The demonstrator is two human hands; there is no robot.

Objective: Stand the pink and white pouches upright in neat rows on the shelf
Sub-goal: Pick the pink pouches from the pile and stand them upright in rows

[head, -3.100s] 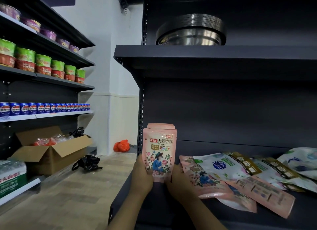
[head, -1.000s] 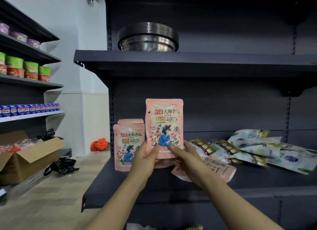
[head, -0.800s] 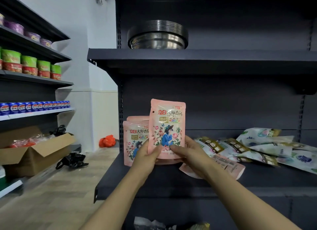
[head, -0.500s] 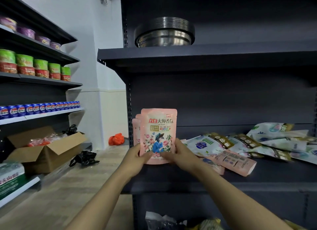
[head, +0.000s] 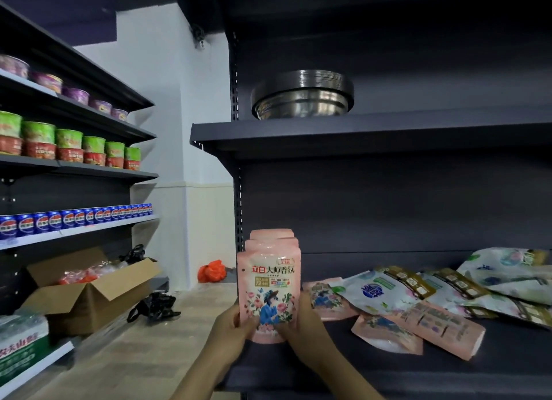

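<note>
At the left end of the dark shelf (head: 388, 378), a pink pouch (head: 269, 292) stands upright in front of two more pink ones, making one row. The left hand (head: 231, 329) and the right hand (head: 301, 325) hold its lower edges, fingers curled on both sides. To do this step well, I think the base should be pressed flat and the front lined up with the pouches behind before letting go. More pouches (head: 418, 307) lie flat to the right.
</note>
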